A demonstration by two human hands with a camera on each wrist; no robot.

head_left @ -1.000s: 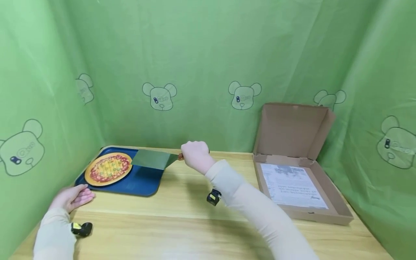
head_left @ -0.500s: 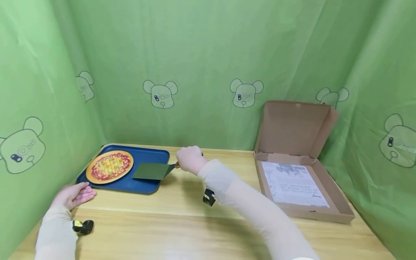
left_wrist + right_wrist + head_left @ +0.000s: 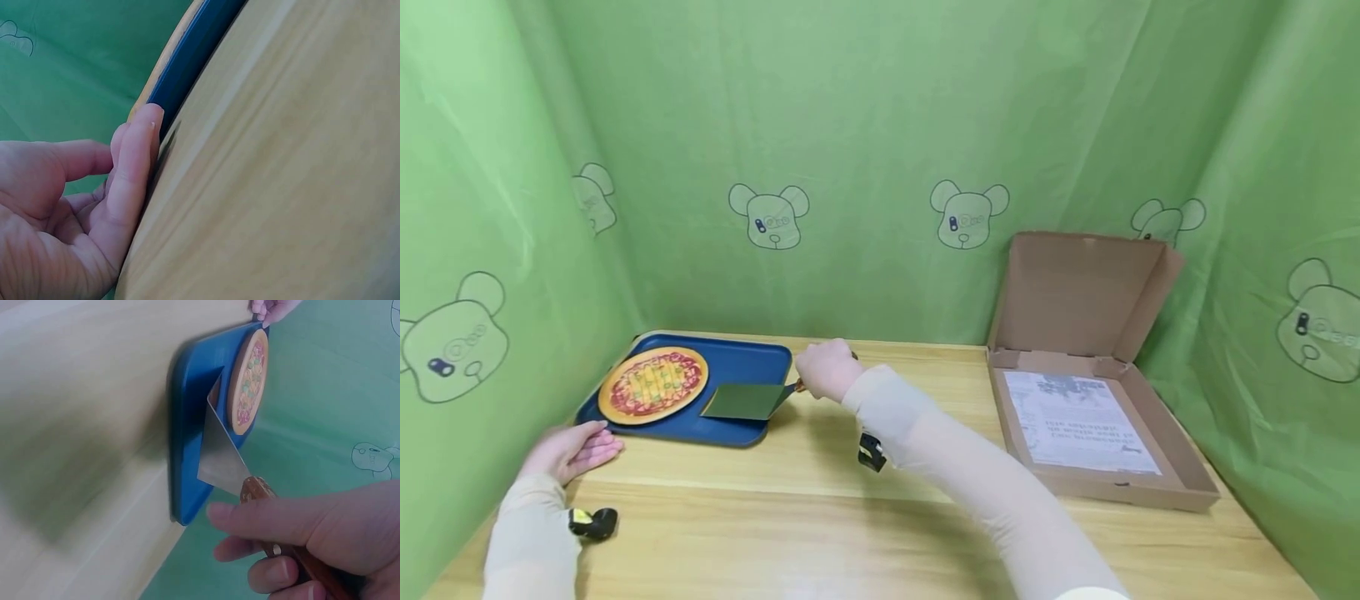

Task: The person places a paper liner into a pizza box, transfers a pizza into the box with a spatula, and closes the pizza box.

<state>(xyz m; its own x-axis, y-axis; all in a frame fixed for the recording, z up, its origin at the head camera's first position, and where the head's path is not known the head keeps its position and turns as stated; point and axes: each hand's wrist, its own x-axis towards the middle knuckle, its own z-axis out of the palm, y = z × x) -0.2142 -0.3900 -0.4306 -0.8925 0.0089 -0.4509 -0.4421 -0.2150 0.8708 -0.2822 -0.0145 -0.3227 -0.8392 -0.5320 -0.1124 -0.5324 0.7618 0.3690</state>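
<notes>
A pizza [image 3: 653, 386] lies on the left part of a blue tray [image 3: 748, 358]. My right hand [image 3: 829, 369] grips the wooden handle [image 3: 256, 489] of a spatula, fingers wrapped round it. The spatula's flat metal blade [image 3: 743, 402] slants over the tray just right of the pizza, its front edge low and near the pizza. Whether that edge touches the tray, I cannot tell. At the tray's near left corner, my left hand [image 3: 574, 451] rests against the rim [image 3: 181, 59], its fingers loosely extended and the thumb at the corner.
An open cardboard pizza box [image 3: 1150, 496] stands at the right of the wooden table [image 3: 737, 533], lid raised at the back and a printed paper sheet [image 3: 1078, 425] inside. Green curtains [image 3: 865, 125] enclose the table at the back and both sides.
My right hand has come left and slightly down. The spatula blade has dropped from above the tray to low beside the pizza. My left hand stays at the tray corner.
</notes>
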